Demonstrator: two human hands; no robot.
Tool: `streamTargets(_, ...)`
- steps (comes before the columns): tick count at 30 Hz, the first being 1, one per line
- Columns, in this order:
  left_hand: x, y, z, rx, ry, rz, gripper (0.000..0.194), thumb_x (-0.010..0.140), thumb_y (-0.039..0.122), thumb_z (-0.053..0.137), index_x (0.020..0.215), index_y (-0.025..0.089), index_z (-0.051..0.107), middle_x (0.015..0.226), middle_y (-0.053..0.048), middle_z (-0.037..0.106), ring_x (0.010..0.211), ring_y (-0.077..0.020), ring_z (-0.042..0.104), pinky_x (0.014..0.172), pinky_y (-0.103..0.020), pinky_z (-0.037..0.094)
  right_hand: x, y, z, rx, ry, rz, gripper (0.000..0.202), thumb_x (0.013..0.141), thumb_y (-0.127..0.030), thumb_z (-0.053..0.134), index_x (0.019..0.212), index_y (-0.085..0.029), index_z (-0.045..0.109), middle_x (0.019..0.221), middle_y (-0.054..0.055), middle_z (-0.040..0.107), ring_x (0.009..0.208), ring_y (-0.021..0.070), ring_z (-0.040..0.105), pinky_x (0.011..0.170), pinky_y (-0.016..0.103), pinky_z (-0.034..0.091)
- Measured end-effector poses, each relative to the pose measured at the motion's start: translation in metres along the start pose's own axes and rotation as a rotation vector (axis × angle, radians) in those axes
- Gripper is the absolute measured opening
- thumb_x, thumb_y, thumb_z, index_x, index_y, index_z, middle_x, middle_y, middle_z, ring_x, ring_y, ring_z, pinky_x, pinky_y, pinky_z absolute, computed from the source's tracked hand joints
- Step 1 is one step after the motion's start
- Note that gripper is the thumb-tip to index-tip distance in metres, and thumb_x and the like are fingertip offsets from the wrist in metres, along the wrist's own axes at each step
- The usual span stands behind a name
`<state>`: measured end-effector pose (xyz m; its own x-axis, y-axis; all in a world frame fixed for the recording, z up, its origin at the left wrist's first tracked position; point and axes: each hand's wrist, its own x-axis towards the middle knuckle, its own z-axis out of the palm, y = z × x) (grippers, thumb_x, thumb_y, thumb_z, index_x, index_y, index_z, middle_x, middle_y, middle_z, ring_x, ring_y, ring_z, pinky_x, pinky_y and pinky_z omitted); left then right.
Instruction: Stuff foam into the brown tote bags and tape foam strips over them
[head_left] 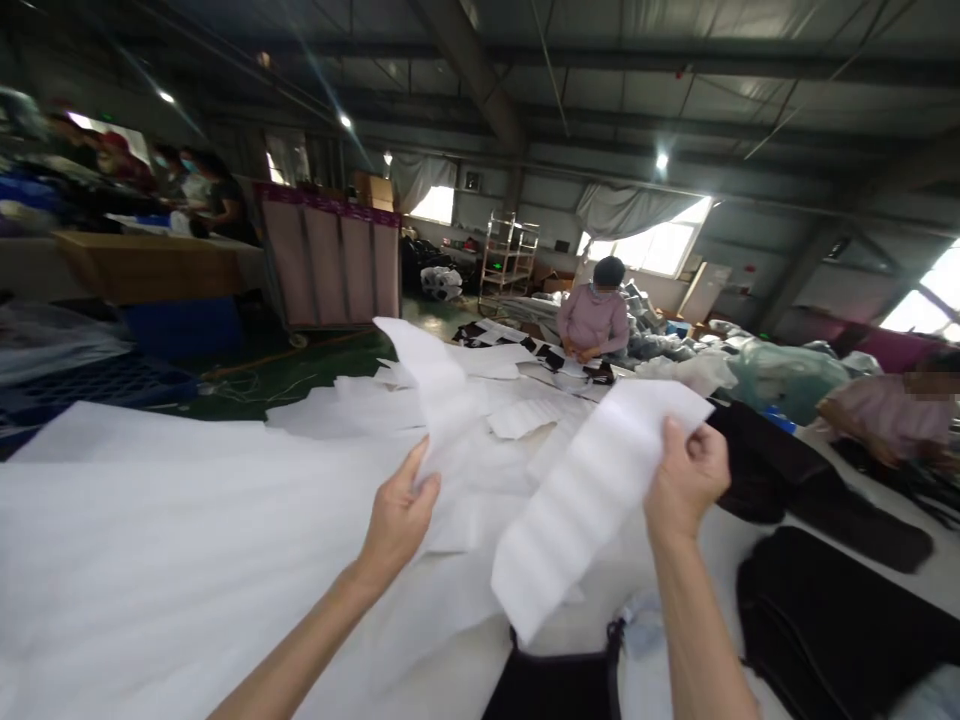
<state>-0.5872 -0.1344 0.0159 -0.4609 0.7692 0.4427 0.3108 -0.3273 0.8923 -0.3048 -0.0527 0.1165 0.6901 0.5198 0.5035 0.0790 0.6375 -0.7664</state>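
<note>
My left hand [401,505], left of centre, pinches the lower edge of a white sheet [442,385] that stands up and curves toward the upper left. On the right, my right hand [686,475] grips the upper right end of a long white strip [592,500] with angled corners. The strip slants down to the left, its lower end hanging above a black bag [555,685] with thin handles. Beneath both hands lie many loose white sheets [360,410], and a broad white stack [165,540] fills the left side.
Folded black fabric pieces [847,620] lie at the right. Across the table a person [594,315] in pink handles pieces; another person [885,415] works at the far right. A pink-sided cart [330,260] and blue pallet [97,390] stand to the left.
</note>
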Motion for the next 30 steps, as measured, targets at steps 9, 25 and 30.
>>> streamTargets(9,-0.121,0.065,0.05,-0.261,-0.184,0.038,0.076,0.084,0.043,0.068,0.15,0.021,0.037,0.151,-0.015,0.046,0.141,-0.0309,0.043,0.119,-0.045,0.036,-0.151,-0.087,0.004,-0.108,-0.846,-0.109,0.029,0.095,-0.043,0.054,0.109,-0.022,0.07,0.116,0.009,0.071,0.112,0.0225,0.063,0.103,0.039,0.048)
streamTargets(25,-0.223,0.11,0.024,-0.347,-0.121,-0.366,0.055,0.091,0.059,0.057,0.128,0.019,0.062,0.127,-0.01,0.068,0.127,-0.0308,0.057,0.109,-0.044,0.047,-0.165,-0.025,-0.174,-0.077,-0.852,0.785,0.048,0.06,-0.042,0.088,0.097,-0.019,0.068,0.095,0.005,0.074,0.082,0.0188,0.067,0.077,0.031,0.056)
streamTargets(30,-0.226,0.112,0.036,-0.348,-0.226,-0.327,0.044,0.094,0.055,0.054,0.117,0.019,0.066,0.114,-0.007,0.071,0.111,-0.0266,0.063,0.1,-0.038,0.051,-0.172,-0.018,-0.192,0.113,-0.733,0.96,0.05,0.061,-0.043,0.086,0.099,-0.019,0.063,0.093,0.006,0.074,0.086,0.0206,0.069,0.074,0.031,0.056)
